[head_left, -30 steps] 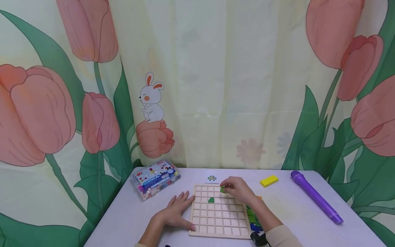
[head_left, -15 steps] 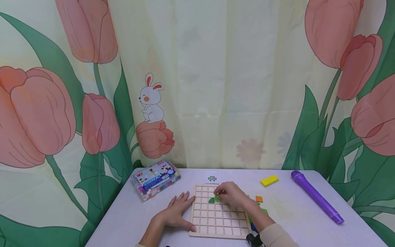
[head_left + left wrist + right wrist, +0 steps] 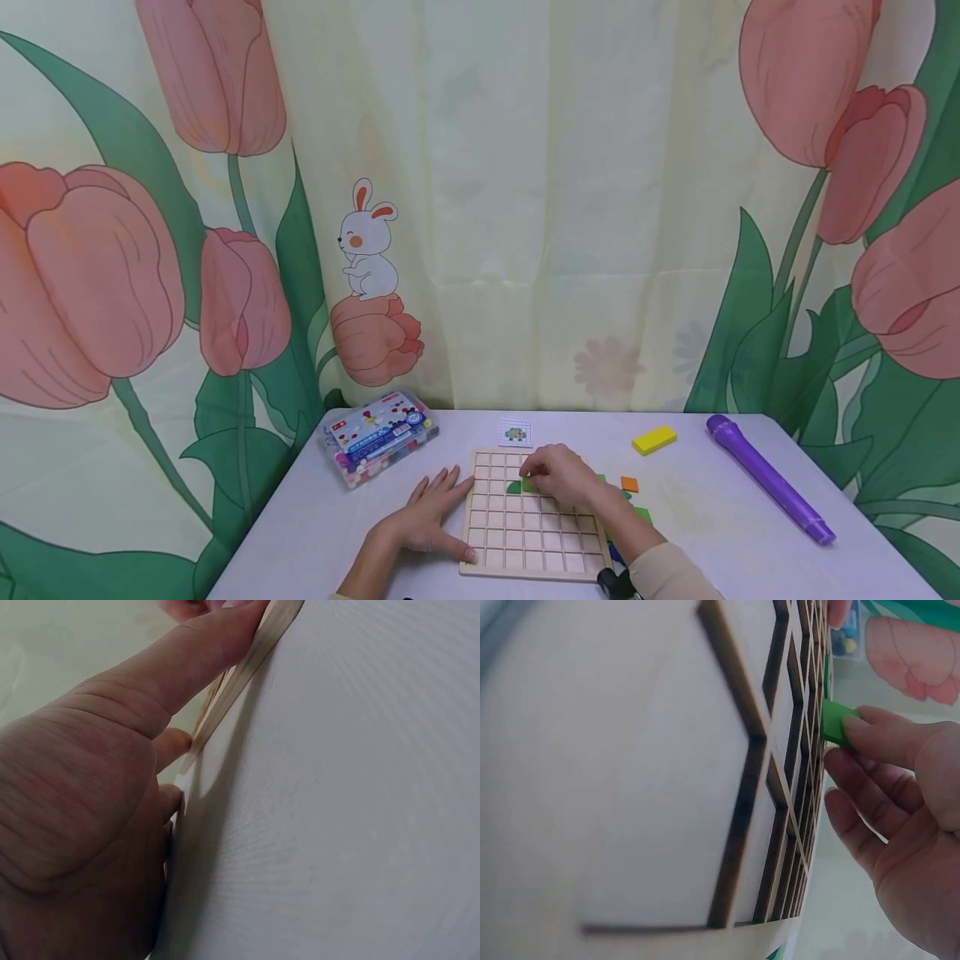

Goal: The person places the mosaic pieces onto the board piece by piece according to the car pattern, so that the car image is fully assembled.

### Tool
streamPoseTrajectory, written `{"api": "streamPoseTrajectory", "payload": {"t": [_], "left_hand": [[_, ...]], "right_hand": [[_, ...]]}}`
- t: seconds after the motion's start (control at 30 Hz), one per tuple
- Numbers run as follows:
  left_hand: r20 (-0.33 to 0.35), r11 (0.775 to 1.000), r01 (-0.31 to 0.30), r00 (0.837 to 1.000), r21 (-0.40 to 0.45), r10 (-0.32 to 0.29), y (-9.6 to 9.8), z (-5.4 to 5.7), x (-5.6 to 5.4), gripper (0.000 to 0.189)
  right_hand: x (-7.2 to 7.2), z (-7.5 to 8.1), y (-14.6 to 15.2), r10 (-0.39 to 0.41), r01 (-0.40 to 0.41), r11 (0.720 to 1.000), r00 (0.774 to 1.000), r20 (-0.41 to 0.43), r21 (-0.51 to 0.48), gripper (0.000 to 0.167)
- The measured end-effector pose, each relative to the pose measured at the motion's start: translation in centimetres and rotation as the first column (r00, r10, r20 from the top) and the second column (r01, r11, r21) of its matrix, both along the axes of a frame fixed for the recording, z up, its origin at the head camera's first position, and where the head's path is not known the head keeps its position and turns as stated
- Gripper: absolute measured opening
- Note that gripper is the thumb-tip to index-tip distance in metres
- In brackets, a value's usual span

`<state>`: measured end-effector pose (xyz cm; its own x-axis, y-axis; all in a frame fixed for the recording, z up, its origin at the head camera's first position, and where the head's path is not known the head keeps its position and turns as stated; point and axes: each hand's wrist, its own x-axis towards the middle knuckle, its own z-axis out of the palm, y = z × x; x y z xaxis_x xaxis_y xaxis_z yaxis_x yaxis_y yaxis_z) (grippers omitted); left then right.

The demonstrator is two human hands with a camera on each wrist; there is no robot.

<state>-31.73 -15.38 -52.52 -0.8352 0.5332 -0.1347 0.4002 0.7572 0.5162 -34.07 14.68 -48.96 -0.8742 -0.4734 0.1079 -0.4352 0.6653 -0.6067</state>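
Observation:
A wooden grid board (image 3: 495,537) lies on the table, divided into small square cells by raised strips. My left hand (image 3: 423,521) is spread along its left side, with the thumb on the near left edge and fingertips at the edge further up. Between thumb and fingers, my right hand (image 3: 562,475) pinches a light green square tile (image 3: 838,724) right at the grid in the upper part of the board. A dark green quarter-round tile (image 3: 513,487) sits in a cell just left of it. In the left wrist view the thumb (image 3: 187,664) presses the board's edge (image 3: 251,667).
A small pattern card (image 3: 516,432) lies beyond the board. Left of it stands a clear box of coloured pieces (image 3: 381,437). To the right are an orange tile (image 3: 630,484), partly hidden green and blue tiles, a yellow block (image 3: 654,440) and a purple stick (image 3: 768,479).
My right hand has moved slightly left and nearer with the light green tile, bringing it beside the dark green piece. My left hand has stayed at the board's edge.

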Motion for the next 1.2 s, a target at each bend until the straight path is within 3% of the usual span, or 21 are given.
{"api": "streamPoseTrajectory", "payload": {"t": [0.37, 1.2], "left_hand": [[-0.014, 1.0, 0.006, 1.0, 0.009, -0.006, -0.1, 0.03, -0.01, 0.116], [-0.009, 1.0, 0.012, 1.0, 0.019, -0.011, -0.1, 0.0, 0.14, 0.116]], "right_hand": [[-0.37, -0.31, 0.35, 0.01, -0.006, 0.998, 0.998, 0.065, -0.066, 0.015], [-0.4, -0.83, 0.36, 0.003, -0.004, 0.999, 1.0, 0.028, 0.042, 0.015]]}}
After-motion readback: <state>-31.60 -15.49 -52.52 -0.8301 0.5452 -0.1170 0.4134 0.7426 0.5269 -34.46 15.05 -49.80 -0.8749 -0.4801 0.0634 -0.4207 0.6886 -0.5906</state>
